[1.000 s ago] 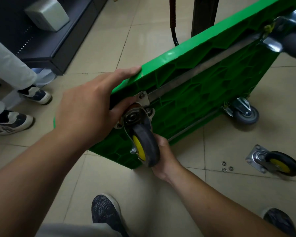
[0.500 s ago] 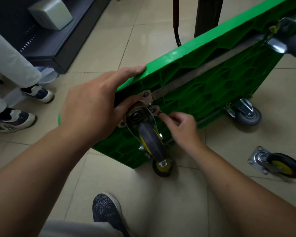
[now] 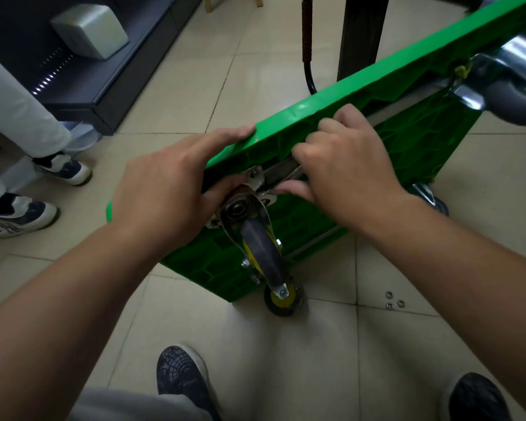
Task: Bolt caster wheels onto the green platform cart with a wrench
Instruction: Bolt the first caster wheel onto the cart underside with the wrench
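Where the green platform cart [image 3: 422, 153] stood tipped on one long edge on the tiled floor [image 3: 316, 360], its ribbed underside faced the camera.

- Left hand [image 3: 167, 189]: gripped the cart's upper rim at the near corner, fingers laid over the top edge, thumb tucked under against the mounting plate [image 3: 255, 174].
- Right hand [image 3: 343, 168]: just beside the left, fingers curled over the same rim, thumb pressed down by the plate's right corner and the metal rail [image 3: 280, 173].
- Caster wheel [image 3: 260, 250]: grey tyre, yellow hub, plate lying against the cart's near corner, between the two hands. Whether bolts held it could not be told.
- Second yellow-hubbed wheel [image 3: 281, 300]: on the floor at the cart's bottom corner, directly under the first.
- Two further casters: one large at the upper right corner [image 3: 520, 98], one low down, partly hidden behind the right forearm [image 3: 430, 196].
- Small nuts [image 3: 394, 300]: three, loose on the tiles, right of the lower wheel.
- Dark shoes [image 3: 179, 375]: the wearer's own, at the bottom edge.
- Another person's trainers [image 3: 64, 168]: far left, beside a dark cabinet [image 3: 104, 83] carrying a grey box [image 3: 88, 28].
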